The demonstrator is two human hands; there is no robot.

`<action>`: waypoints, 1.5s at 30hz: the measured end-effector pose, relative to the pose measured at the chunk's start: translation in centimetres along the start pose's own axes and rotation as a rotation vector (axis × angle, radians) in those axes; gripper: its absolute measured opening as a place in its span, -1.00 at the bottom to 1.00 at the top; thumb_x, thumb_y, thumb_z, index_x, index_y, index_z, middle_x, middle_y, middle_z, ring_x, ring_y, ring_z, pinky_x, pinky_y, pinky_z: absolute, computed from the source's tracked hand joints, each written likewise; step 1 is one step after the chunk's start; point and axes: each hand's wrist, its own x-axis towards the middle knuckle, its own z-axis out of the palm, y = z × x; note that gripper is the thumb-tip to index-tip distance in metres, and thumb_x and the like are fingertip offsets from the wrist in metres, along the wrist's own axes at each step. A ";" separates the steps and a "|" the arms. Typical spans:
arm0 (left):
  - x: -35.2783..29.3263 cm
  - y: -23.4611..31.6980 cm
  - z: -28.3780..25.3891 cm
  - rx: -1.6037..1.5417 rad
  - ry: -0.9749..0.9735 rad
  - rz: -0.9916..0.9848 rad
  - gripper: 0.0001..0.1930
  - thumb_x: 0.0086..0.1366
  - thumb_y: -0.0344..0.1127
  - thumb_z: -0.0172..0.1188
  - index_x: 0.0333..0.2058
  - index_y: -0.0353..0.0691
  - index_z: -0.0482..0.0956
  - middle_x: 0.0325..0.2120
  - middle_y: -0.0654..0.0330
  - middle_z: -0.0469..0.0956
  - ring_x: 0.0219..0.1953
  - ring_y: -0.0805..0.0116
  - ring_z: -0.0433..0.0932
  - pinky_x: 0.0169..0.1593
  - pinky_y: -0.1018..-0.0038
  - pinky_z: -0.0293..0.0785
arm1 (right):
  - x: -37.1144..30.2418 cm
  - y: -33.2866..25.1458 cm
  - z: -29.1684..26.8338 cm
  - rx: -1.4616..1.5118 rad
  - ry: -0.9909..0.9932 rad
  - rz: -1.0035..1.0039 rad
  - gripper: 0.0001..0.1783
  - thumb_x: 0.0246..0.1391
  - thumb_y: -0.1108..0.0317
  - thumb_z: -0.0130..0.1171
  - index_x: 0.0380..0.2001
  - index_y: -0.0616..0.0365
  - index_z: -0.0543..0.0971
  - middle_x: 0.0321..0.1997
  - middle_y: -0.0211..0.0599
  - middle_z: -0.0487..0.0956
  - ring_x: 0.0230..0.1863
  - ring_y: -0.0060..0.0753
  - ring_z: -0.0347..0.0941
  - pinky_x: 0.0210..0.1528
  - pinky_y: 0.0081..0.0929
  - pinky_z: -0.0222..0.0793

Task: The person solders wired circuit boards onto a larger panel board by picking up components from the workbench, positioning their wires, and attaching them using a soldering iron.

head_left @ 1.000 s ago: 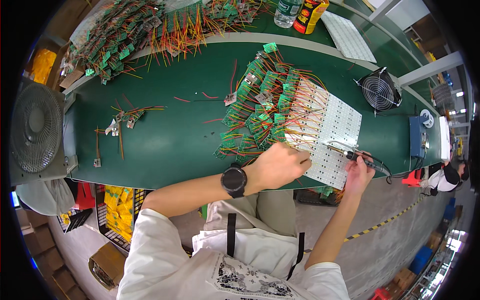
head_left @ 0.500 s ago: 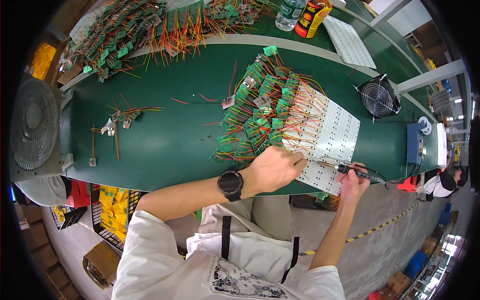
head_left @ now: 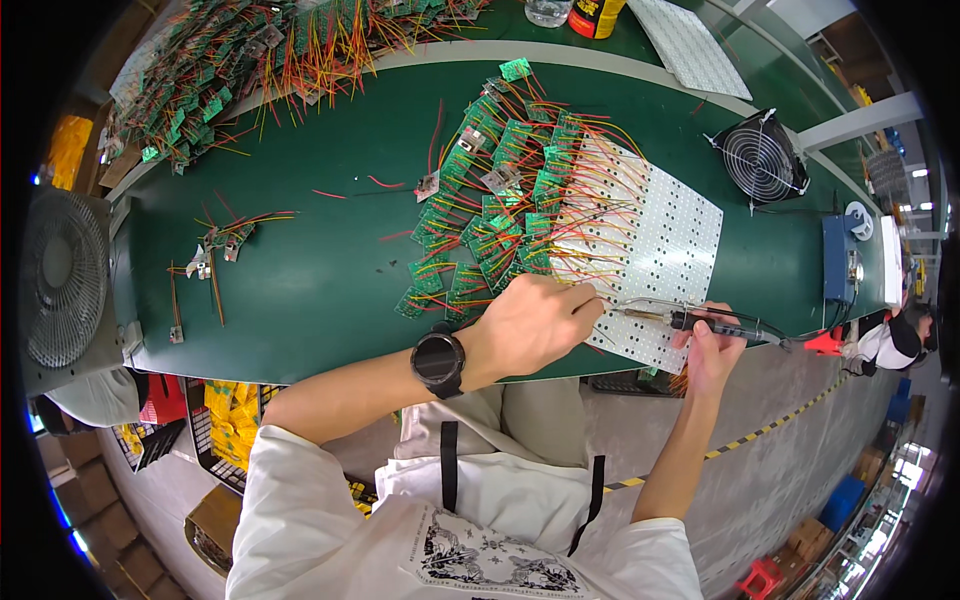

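Note:
My right hand (head_left: 712, 348) grips a soldering iron (head_left: 728, 326) by its black handle; a thin metal tube runs along its shaft. The iron's tip points left, close to the fingertips of my left hand (head_left: 535, 325). That hand is closed in a pinch over the near left edge of a white perforated board (head_left: 672, 240); what it pinches is too small to make out. Several green circuit boards (head_left: 500, 235) lie in overlapping rows left of the white board. Their red and yellow wires (head_left: 600, 210) stretch across its surface.
A heap of wired circuit boards (head_left: 200, 90) fills the far left. A small black fan (head_left: 757, 160) and a blue soldering station (head_left: 840, 258) stand at right. A larger grey fan (head_left: 65, 270) is at the left end. A few loose boards (head_left: 228, 242) lie on the green table (head_left: 320, 280).
The view has shifted a little, so the far items sit higher in the picture. Both hands stay at the white board's near edge, the iron's tip still beside the left fingertips.

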 end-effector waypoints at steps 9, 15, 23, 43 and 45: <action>0.1 0.0 0.0 0.007 -0.011 -0.011 -0.82 0.06 -0.34 0.24 -0.36 -0.19 0.47 -0.51 0.22 0.41 -0.57 0.25 0.49 -0.52 0.32 0.40 | 0.0 0.2 -0.4 0.007 -0.029 -0.013 -0.71 -0.01 0.53 0.22 -0.18 0.38 0.47 -0.29 -0.13 0.53 -0.60 -0.33 0.47 -0.61 -0.46 0.46; 0.0 0.1 0.0 0.011 -0.008 -0.021 -0.82 0.06 -0.34 0.25 -0.37 -0.19 0.47 -0.50 0.23 0.42 -0.56 0.25 0.50 -0.51 0.33 0.40 | 0.0 0.4 -0.6 0.003 -0.028 0.001 -0.70 -0.02 0.54 0.21 -0.17 0.39 0.46 -0.31 -0.13 0.52 -0.59 -0.33 0.47 -0.60 -0.46 0.45; 0.1 0.2 -0.3 0.018 -0.026 -0.023 -0.83 0.05 -0.35 0.25 -0.38 -0.19 0.47 -0.52 0.22 0.41 -0.56 0.24 0.50 -0.51 0.32 0.42 | -0.2 0.4 -0.7 -0.009 -0.022 0.002 -0.68 -0.03 0.55 0.22 -0.17 0.40 0.46 -0.31 -0.12 0.52 -0.59 -0.34 0.47 -0.60 -0.47 0.45; 0.1 0.1 -0.1 -0.002 -0.015 -0.026 -0.84 0.03 -0.36 0.24 -0.43 -0.20 0.45 -0.53 0.21 0.40 -0.57 0.24 0.49 -0.51 0.32 0.42 | -0.1 0.2 -0.2 -0.001 0.005 -0.020 -0.73 -0.02 0.52 0.22 -0.22 0.41 0.48 -0.30 -0.13 0.50 -0.57 -0.33 0.48 -0.62 -0.47 0.45; 0.0 0.1 -0.2 -0.007 -0.020 -0.031 -0.84 0.03 -0.36 0.25 -0.42 -0.20 0.45 -0.52 0.21 0.41 -0.56 0.24 0.49 -0.50 0.32 0.42 | -0.1 0.0 -0.1 0.011 0.008 -0.025 -0.73 -0.02 0.50 0.21 -0.23 0.41 0.48 -0.30 -0.15 0.50 -0.57 -0.34 0.47 -0.62 -0.47 0.44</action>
